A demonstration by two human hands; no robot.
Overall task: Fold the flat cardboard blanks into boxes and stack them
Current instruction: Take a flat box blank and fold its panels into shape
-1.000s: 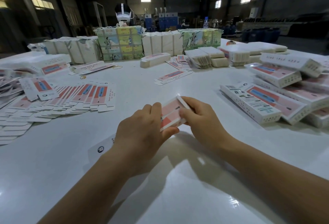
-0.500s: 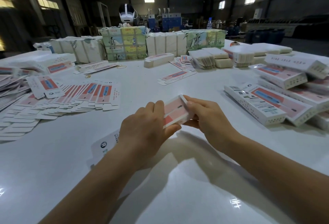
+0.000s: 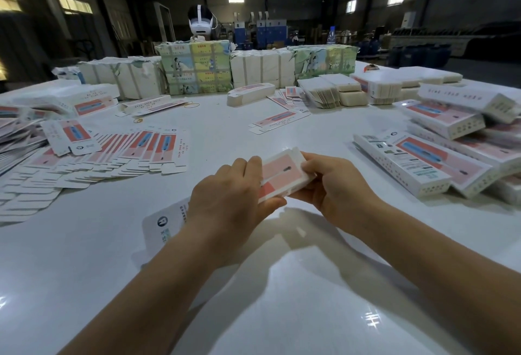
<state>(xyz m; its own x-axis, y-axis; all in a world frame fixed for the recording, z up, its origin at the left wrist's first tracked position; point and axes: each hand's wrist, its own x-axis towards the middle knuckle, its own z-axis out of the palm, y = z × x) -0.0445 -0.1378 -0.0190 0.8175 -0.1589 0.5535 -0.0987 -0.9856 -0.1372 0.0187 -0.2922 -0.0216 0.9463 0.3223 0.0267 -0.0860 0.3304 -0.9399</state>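
Observation:
Both hands hold one pink-and-white cardboard box (image 3: pixel 282 174) just above the white table (image 3: pixel 253 284). My left hand (image 3: pixel 228 199) grips its near end, fingers over the top and thumb below. At the far end my right hand (image 3: pixel 335 185) presses with its fingertips. The box's open white flap (image 3: pixel 163 226) sticks out to the left behind my left wrist. Flat blanks (image 3: pixel 135 151) lie fanned out on the left. On the right, folded boxes (image 3: pixel 423 163) are piled in a stack.
Wrapped bundles of blanks (image 3: pixel 197 69) line the far edge of the table. Loose single blanks (image 3: pixel 277 121) and short stacks (image 3: pixel 332 91) lie in the middle and back. A white headset (image 3: pixel 200 23) stands behind the bundles. Rubber bands (image 3: pixel 191 105) lie on the table.
The box has stayed between both hands; my right fingertips have shifted onto its far end and the box looks squarer. The view has tilted slightly.

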